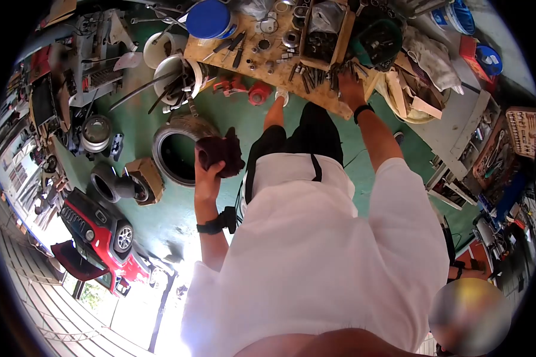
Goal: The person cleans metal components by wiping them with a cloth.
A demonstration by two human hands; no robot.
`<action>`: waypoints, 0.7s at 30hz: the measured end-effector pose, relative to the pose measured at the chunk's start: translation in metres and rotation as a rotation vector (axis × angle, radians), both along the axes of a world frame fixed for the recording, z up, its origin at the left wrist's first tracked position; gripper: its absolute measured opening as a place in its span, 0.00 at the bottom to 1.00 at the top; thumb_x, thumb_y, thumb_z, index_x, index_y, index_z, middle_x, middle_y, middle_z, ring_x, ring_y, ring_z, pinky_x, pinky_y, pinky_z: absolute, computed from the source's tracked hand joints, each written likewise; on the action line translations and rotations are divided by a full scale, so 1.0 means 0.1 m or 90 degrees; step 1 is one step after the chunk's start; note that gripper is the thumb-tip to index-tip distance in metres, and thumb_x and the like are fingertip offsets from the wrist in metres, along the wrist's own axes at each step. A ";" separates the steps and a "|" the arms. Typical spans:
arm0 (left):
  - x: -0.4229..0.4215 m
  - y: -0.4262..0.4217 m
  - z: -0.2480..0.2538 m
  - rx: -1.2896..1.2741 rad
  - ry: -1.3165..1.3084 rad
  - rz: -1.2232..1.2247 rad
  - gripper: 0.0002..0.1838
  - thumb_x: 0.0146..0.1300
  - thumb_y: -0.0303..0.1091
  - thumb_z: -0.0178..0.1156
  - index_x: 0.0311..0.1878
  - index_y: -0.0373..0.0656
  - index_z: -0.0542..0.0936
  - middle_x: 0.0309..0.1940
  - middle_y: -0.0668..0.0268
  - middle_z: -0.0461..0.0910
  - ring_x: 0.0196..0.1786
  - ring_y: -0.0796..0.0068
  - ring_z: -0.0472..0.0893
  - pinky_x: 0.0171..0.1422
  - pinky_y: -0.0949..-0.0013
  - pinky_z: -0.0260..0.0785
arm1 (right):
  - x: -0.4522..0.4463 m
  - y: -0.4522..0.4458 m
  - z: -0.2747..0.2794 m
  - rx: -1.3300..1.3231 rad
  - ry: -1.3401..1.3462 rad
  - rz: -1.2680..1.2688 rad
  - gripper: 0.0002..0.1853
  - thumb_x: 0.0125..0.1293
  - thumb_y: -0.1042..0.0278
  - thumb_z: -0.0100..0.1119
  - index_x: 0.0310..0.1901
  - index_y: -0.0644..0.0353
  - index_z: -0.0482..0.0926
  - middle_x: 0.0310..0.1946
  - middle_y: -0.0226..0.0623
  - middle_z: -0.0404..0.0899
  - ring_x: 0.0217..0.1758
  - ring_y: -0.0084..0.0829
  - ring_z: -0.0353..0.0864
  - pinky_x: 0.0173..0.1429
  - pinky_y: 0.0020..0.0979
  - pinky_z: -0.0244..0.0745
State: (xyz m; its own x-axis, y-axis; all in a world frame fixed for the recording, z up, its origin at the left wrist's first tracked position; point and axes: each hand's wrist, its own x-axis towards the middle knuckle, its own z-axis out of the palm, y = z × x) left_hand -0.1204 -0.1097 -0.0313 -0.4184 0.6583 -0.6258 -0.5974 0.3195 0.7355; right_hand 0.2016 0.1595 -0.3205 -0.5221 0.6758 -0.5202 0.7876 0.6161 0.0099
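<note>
- L hand: grip closed round a bunched dark cloth, held up in the air, clear of the worktop; tyre on the floor appears just behind it in view.
- R hand: reaching onto the worktop nr its front edge, fingers down among small metal parts. Can't tell if the grip is spread, pressed together or pinching a part; fingertips too dark & small.
- Metal parts: loose on the worktop, mostly to L of R hand, in front of the wooden box; green bowl just beyond, to the R.
- Also on worktop, farther L: screwdrivers side by side, then blue-lidded bucket at the far L end.
- Step in hand, as judged: prob. sorting or picking thru the parts w/ R hand, L hand minding the cloth.
- Next move calls for, prob.: a neat fingertip pinch on one part w/o knocking its neighbours, cloth kept well apart from the loose bits.
</note>
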 end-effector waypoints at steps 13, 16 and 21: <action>0.43 -0.35 -0.40 -0.043 -0.051 0.024 0.41 0.50 0.15 0.64 0.68 0.40 0.61 0.60 0.61 0.70 0.67 0.65 0.68 0.73 0.62 0.58 | -0.07 -0.19 0.18 0.118 0.084 0.191 0.48 0.53 0.44 0.71 0.71 0.52 0.58 0.69 0.40 0.61 0.66 0.44 0.66 0.67 0.60 0.61; 0.50 -0.27 -0.27 -0.004 -0.035 -0.008 0.40 0.50 0.15 0.65 0.68 0.40 0.60 0.60 0.61 0.69 0.67 0.67 0.67 0.74 0.64 0.57 | -0.35 -0.19 0.23 0.042 0.090 0.293 0.46 0.57 0.48 0.69 0.73 0.53 0.56 0.70 0.41 0.60 0.66 0.44 0.67 0.69 0.59 0.59; 0.60 -0.34 -0.40 0.010 0.003 -0.063 0.40 0.49 0.15 0.63 0.68 0.40 0.60 0.63 0.59 0.67 0.70 0.61 0.67 0.75 0.61 0.55 | -0.64 -0.15 -0.15 0.092 0.159 0.270 0.30 0.63 0.63 0.62 0.66 0.57 0.66 0.63 0.47 0.70 0.60 0.47 0.73 0.57 0.50 0.74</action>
